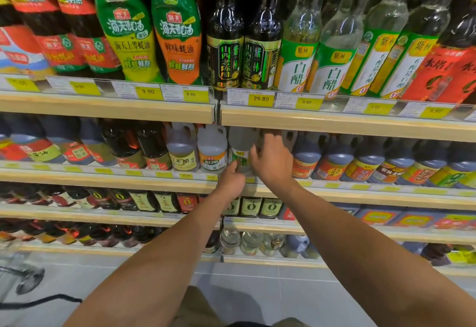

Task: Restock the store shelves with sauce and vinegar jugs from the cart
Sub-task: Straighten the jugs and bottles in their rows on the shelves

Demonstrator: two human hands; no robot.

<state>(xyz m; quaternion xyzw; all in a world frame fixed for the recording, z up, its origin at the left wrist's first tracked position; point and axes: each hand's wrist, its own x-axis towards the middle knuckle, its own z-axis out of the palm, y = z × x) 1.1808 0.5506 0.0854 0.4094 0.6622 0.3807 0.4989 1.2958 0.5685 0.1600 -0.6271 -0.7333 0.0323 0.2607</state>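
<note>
Two hands are on one clear jug (240, 147) at the front of the second shelf (128, 180). The left hand (231, 178) grips it low by the base, thumb up against the label. The right hand (271, 162) curls round its right side near the shoulder. I judge the jug is being seated in its slot — it sits between the pale jugs (212, 150) on its left and the dark jugs (306, 156) on its right, but the hands hide whether its base is fully down.

As for progress, the front row on this shelf looks filled on both sides of the slot, so this spot may be among the last gaps here. Only a corner of the cart (20, 275) shows at lower left, its load out of sight — how many jugs remain cannot be told.

The jug is translucent plastic holding clear liquid, greyish in the shelf's shadow, with a green-and-white label. Its top is hidden under the shelf above.
</note>
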